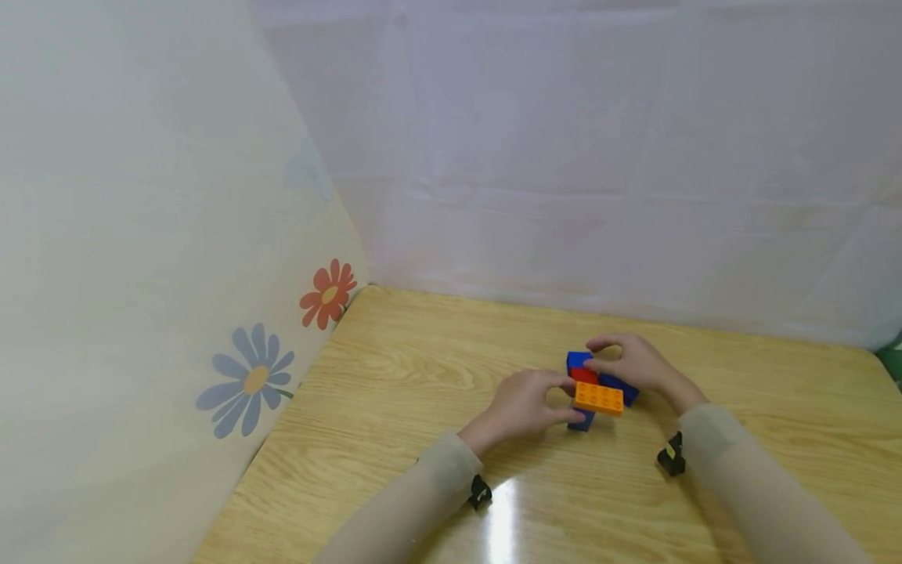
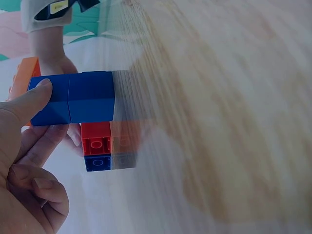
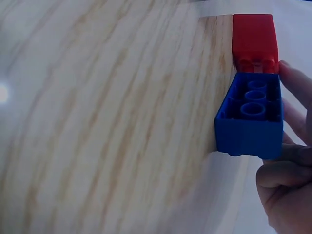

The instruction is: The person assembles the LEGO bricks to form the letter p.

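My left hand (image 1: 524, 403) pinches a blue piece (image 2: 73, 100) between thumb and fingers. An orange brick (image 1: 599, 398) with studs sits on top of that piece, its right end jutting past it. Across from it, my right hand (image 1: 637, 364) curls its thumb and fingers over a red brick (image 3: 255, 39), the fingertips at its upper side. A blue brick (image 3: 249, 114) adjoins the red one, its hollow underside showing in the right wrist view. Another blue brick (image 1: 579, 359) is at the red brick's far left. The right thumb partly hides these bricks in the head view.
The wood-grain table (image 1: 395, 376) lies under the bricks. A white cloth wall (image 1: 535, 157) rises behind it, and a side wall with printed flowers (image 1: 257, 380) stands at left. A green shape (image 1: 891, 362) shows at the far right edge.
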Motion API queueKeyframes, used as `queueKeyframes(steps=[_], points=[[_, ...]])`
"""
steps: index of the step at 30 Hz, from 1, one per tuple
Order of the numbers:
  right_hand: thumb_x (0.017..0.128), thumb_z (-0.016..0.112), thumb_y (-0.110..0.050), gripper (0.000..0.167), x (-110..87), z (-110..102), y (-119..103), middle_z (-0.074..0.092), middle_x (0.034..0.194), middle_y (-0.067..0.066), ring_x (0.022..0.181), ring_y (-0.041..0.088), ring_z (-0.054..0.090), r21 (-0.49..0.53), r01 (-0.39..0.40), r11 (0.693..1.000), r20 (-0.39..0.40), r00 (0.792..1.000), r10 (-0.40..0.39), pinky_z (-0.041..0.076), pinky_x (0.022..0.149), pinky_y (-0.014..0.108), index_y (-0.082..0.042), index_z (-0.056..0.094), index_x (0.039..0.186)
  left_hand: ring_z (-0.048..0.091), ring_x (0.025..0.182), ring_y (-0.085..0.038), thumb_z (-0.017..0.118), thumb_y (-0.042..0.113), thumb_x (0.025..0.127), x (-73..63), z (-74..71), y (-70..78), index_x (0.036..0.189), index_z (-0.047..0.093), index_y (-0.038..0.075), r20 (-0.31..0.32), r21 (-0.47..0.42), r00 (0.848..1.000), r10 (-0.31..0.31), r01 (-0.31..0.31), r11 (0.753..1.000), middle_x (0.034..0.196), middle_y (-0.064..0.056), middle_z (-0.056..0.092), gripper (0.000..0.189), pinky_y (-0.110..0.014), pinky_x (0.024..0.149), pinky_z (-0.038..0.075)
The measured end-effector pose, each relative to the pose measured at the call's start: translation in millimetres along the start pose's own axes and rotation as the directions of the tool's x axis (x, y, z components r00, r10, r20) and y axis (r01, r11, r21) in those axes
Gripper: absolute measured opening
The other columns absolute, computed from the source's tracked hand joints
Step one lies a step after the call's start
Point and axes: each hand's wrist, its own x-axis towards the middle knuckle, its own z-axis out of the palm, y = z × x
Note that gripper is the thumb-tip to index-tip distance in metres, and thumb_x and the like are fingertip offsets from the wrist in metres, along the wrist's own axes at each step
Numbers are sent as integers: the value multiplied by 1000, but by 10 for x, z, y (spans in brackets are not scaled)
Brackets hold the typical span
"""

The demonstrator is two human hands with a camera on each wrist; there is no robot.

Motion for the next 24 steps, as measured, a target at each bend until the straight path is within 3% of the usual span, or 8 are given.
queueKeyframes(steps=[24], points=[[100, 72, -35, 47, 35, 1, 134, 66, 133, 15, 132, 40, 53, 115, -5, 993, 15, 1000, 4, 36, 109, 68, -7, 65, 137, 67, 98, -1, 79, 52, 90, -1, 0, -12, 120, 77, 28, -1, -8, 1000, 7, -7, 1000, 109, 20, 73, 39, -20, 81, 50]])
